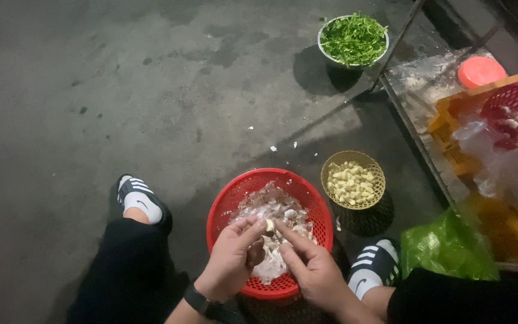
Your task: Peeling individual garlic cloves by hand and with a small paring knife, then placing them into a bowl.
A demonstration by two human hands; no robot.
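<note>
My left hand (232, 259) and my right hand (310, 267) meet over a round red basket (229, 201) on the concrete floor. Together they pinch a small pale garlic clove (269, 225) between their fingertips, the left hand curled around it. The red basket holds a heap of papery garlic skins (271, 207) and some cloves. Just to the right stands a smaller yellow basket (380, 174) filled with peeled garlic cloves (351, 183).
My legs in black trousers and black-and-white slides (139, 198) flank the red basket. A metal bowl of chopped greens (353, 39) stands farther off. At right are a low rack with an orange crate (451, 129), a red basket, plastic bags and a green bag (445, 249).
</note>
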